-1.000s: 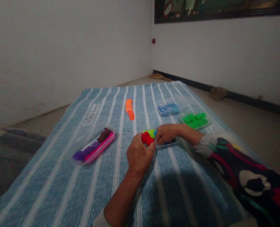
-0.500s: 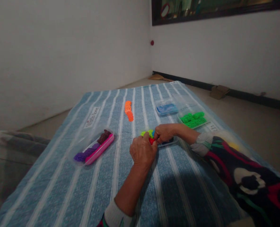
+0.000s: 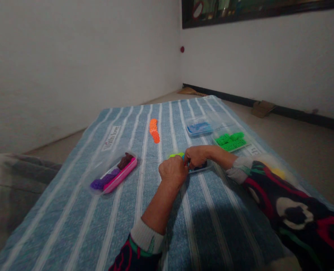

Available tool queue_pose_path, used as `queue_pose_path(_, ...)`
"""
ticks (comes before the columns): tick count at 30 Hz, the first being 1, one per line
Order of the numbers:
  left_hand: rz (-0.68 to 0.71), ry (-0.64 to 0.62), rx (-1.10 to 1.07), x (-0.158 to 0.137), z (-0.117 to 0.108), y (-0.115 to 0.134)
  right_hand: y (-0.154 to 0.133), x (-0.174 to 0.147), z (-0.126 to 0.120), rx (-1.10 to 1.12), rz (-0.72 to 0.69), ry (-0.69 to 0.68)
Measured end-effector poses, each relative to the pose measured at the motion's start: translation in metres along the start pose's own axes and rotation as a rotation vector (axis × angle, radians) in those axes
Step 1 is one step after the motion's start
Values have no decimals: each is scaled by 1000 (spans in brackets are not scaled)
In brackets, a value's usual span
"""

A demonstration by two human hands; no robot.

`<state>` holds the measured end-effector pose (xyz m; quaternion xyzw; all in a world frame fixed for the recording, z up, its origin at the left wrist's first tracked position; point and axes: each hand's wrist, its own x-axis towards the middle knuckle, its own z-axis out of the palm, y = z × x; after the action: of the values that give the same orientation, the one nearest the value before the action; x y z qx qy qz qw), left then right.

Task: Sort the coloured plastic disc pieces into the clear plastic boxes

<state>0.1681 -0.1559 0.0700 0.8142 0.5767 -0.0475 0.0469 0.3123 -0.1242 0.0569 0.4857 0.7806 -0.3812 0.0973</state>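
Since the earlier frames, the left hand (image 3: pixel 173 169) has moved over the red piece, hiding it, close against the right hand (image 3: pixel 196 156). Both have curled fingers; what they pinch, I cannot tell. Beneath is a clear tray (image 3: pixel 202 169), its long axis apparently left to right. Striped cloth (image 3: pixel 155 165) leaves room leftward, to the pink case (image 3: pixel 120 175); green pieces (image 3: pixel 230 140) sit beyond its right end.

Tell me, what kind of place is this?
Maybe a room in a home: there's a striped cloth printed "With love", a plain pale wall, and what looks like a dark-framed window.
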Motion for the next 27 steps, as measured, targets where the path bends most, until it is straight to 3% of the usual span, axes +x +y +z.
queue_pose_path(12, 63, -65, 2, 7, -1, -9, -2, -3, 0, 38, 31, -13)
queue_pose_path(21, 220, -114, 102, 5, -23, -31, -5, -4, -2, 67, 47, -5)
queue_pose_path(27, 313, -128, 86, 8, -21, -42, -6, -2, -1, 39, 17, 9)
